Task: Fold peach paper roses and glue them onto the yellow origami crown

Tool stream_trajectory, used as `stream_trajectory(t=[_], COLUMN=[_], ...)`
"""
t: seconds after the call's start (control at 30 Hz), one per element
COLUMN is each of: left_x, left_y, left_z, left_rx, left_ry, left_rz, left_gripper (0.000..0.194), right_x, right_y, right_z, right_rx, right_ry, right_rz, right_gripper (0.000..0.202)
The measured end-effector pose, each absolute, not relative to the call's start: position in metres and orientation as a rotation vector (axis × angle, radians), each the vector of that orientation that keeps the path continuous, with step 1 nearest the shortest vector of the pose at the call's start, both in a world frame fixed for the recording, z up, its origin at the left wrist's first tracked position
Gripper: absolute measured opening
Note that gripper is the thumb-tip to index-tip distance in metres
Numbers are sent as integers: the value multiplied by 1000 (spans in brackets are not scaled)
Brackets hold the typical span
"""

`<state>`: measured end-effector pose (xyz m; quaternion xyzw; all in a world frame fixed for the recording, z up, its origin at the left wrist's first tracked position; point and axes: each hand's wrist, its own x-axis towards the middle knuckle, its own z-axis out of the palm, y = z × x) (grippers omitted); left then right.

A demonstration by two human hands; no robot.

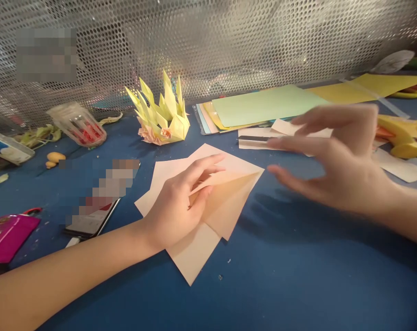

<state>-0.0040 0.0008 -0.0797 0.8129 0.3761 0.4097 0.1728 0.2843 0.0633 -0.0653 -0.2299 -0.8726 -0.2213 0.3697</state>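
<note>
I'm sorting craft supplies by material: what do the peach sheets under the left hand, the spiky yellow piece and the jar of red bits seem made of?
Peach sheets: matte paper, by the straight creases and thin edges.
Spiky yellow piece: probably folded paper too, with flat facets and pointed tips.
Jar: clear and shiny, red bits showing through; plastic or glass, I can't tell.

Nearer and right of the left hand's grip on folded peach paper, a hand could pass over the flat blue table. Beyond this grip, a spiky yellow-green paper ornament obstructs; leftward, a slim dark phone; rightward, the right hand.
</note>
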Motion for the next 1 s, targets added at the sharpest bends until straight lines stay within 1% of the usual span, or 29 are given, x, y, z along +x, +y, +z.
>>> stream_trajectory(t=[0.07,0.13,0.17,0.27,0.33,0.43,0.5,0.57,0.63,0.67,0.73,0.8,0.9,1.0], left_x=[-2,0,0,0,-1,-3,-4,-5,-6,-6,-7,-9,-11,-11], left_y=[0,-1,-1,-2,-2,-1,0,0,0,0,0,0,0,2], left_z=[-78,-78,-79,-84,-88,-90,-88,-85,-81,-80,-79,-80,-82,-83], left_rx=[2357,2354,2334,2223,2153,2125,2163,2227,2256,2247,2204,2148,2084,2109], left_ry=[1070,1066,1053,953,874,778,726,719,762,787,813,809,755,654], left_rz=[1218,1287,1310,1312,1305,1349,1360,1356,1358,1363,1368,1376,1352,1329], left_gripper=[49,54,56,56,57,61,60,54,47,44,44,48,60,69], right_x=[278,273,270,261,256,254,256,260,264,266,268,270,270,269], right_y=[54,45,41,31,26,22,22,24,28,31,36,41,44,42], right_z=[-68,-68,-68,-64,-63,-65,-68,-68,-66,-65,-63,-62,-62,-62], right_rx=[-407,-323,-315,-300,-298,-397,-499,-561,-542,-509,-436,-430,-477,-517], right_ry=[-2386,-2469,-2474,-2468,-2464,-2399,-2346,-2296,-2296,-2307,-2328,-2322,-2274,-2249], right_rz=[-555,-534,-535,-543,-527,-380,-235,-174,-264,-335,-458,-482,-431,-281], right_gripper=[49,48,46,29,21,13,15,20,13,12,18,24,25,24])
